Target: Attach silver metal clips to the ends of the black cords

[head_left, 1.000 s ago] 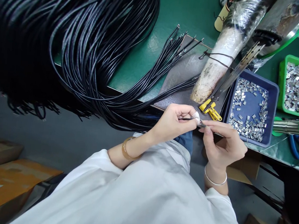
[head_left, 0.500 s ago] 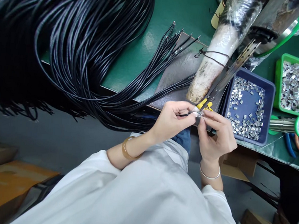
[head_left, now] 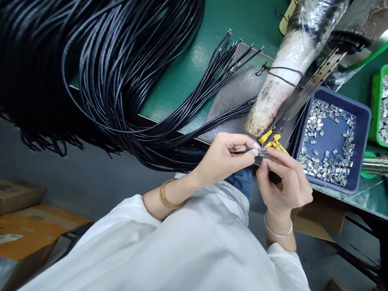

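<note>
While the head view looks down past a white garment [head_left: 185, 252], both hands meet at the near edge of the green tabletop [head_left: 231, 9]. The left hand [head_left: 220, 156] has its thumb and fingers pinching a black cable [head_left: 242, 152] close to its end, with a white covering on one fingertip. At that end sits a small metal piece [head_left: 261, 151], between the two hands and just on the near side of a yellow clip [head_left: 276, 142]. The right hand [head_left: 287, 182] brings its forefinger and thumb up to the metal piece from the right; the part is too small to tell whether those fingers grip it or only touch it. To the left, a large bundle of black cables [head_left: 119, 72] spreads over the tabletop and hangs past its near edge. Beyond the hands stands a stained white tube [head_left: 273, 86]. On the right, a blue tray [head_left: 365, 145] holds loose metal parts [head_left: 341, 175], with a green bin [head_left: 375, 106] farther right.
</note>
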A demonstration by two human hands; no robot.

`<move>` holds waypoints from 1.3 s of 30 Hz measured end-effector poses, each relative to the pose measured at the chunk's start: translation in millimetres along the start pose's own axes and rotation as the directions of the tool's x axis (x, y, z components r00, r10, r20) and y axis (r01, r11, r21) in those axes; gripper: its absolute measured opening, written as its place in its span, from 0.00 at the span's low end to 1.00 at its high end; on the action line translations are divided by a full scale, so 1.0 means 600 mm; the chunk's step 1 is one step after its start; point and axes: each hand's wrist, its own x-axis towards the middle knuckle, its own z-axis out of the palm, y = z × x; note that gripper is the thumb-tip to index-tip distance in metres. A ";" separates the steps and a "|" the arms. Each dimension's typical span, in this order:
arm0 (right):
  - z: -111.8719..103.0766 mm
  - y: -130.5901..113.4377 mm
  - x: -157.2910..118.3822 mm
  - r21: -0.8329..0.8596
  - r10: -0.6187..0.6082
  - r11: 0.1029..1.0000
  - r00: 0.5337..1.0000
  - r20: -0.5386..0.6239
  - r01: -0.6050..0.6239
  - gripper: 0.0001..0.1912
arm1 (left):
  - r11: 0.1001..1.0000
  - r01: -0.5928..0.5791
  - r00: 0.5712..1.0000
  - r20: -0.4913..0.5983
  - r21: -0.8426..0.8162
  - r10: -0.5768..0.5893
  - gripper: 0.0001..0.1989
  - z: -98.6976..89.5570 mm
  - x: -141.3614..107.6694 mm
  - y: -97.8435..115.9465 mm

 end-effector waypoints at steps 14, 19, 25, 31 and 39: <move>-0.062 -0.013 0.005 0.058 0.341 0.939 0.940 -0.010 -0.340 0.04 | 0.961 -0.132 0.985 0.140 0.242 0.100 0.05 -0.028 -0.028 -0.001; -0.065 -0.010 0.010 -0.032 0.229 0.970 0.853 0.470 -0.242 0.08 | 0.738 -0.462 0.887 0.276 0.493 0.371 0.05 -0.032 -0.035 -0.005; -0.046 0.002 0.000 -0.104 0.019 0.994 0.919 0.394 0.024 0.05 | 0.868 -0.269 0.958 0.207 0.417 0.198 0.07 -0.025 -0.040 -0.004; -0.031 0.000 -0.012 0.041 0.224 0.971 0.959 0.171 -0.234 0.02 | 0.994 0.098 0.965 0.249 -0.038 -0.086 0.11 -0.016 -0.037 0.000; -0.028 0.003 -0.008 0.316 0.331 0.909 0.930 -0.157 -0.270 0.12 | 0.996 0.075 0.993 0.098 -0.055 -0.069 0.10 -0.012 -0.028 -0.004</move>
